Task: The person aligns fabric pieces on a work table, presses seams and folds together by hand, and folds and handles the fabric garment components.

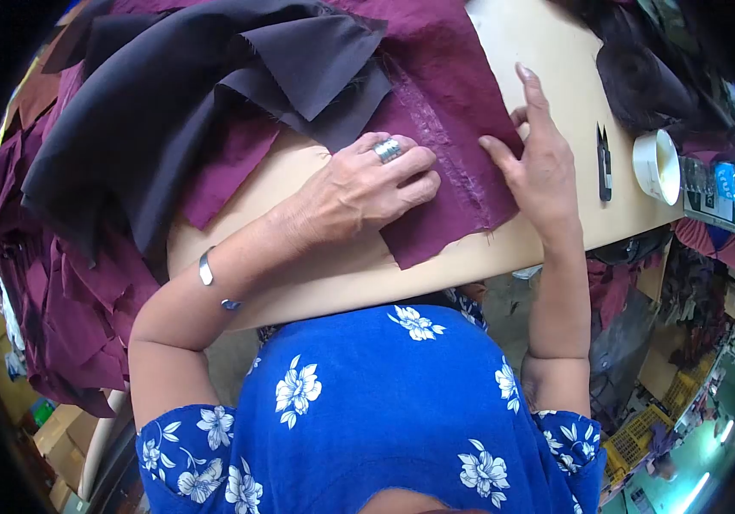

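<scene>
Left hand (372,184) touches maroon cloth (462,107); a white bowl (645,168) perhaps holds something pale.

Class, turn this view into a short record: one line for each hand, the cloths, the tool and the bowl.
Left hand: ring on, fingers curled over the maroon cloth
Right hand: index finger extended, thumb over the cloth near its right edge
Maroon cloth: on the table, with a pale strip along it
Dark cloth: heaped at left
Tool: black snips, right of the right hand
Bowl: white, right of the snips
</scene>
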Motion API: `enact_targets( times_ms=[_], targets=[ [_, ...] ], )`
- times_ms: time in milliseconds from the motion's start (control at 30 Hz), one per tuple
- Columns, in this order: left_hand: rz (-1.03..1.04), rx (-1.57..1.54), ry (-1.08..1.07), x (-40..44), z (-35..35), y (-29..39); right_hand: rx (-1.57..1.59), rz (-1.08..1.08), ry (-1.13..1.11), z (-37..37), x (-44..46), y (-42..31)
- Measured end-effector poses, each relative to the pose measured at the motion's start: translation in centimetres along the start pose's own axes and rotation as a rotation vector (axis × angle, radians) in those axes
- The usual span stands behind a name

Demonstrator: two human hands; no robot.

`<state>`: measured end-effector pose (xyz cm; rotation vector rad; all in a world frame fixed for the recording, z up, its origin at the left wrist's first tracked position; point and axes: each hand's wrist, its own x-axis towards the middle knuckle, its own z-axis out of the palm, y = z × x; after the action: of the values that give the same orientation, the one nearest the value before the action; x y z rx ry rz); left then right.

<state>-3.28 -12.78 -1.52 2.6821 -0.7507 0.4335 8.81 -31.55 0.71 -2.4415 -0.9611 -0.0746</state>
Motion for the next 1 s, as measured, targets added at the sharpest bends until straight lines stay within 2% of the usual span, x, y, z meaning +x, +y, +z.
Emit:
enact_targets(
  times_ms=[133,200,267,367,467,500,600,633,667,733,867,1000],
  targets=[
    [-0.141,-0.018,0.040,-0.3,-0.4,-1.0,0.115,0.075,-0.018,-0.4,-0.5,1.1],
    [-0.222,-0.062,0.109,-0.4,-0.5,-2.1,0.171,0.020,0.018,0.3,-0.8,1.4],
    [-0.445,-0.048,0.050,-0.6,-1.2,-2.7,0.154,0.010,0.052,0.7,-0.9,1.5],
    [-0.546,-0.052,-0.005,-1.0,-1.8,-4.5,0.137,-0.038,0.092,1.5,-0.8,1.4],
    [-0.543,0.029,-0.055,-1.3,-2.5,-6.0,0.127,-0.070,0.050,2.0,-0.9,0.3],
    [-0.503,0.159,0.037,-1.2,-2.5,-5.9,0.130,-0.072,0.061,2.0,-0.9,0.3],
    [-0.087,0.235,0.053,-0.6,-3.5,-4.7,0.144,-0.083,0.089,2.5,-0.7,0.3],
    [-0.052,0.081,0.142,-0.2,-2.7,-3.4,0.154,-0.079,0.085,2.6,-0.7,0.3],
    [-0.030,-0.032,0.102,-0.2,-1.9,-2.5,0.162,-0.073,0.081,2.4,-0.7,0.2],
    [-0.058,-0.032,0.072,-0.4,-0.5,-1.1,0.203,-0.076,0.091,2.4,-0.8,0.4],
    [-0.049,0.089,0.107,-0.4,-0.2,-0.6,0.286,-0.040,0.085,2.3,-1.0,0.4],
    [-0.006,0.138,-0.010,0.6,-0.6,-0.4,0.341,0.027,0.055,1.9,-0.9,0.0]
  ],
)
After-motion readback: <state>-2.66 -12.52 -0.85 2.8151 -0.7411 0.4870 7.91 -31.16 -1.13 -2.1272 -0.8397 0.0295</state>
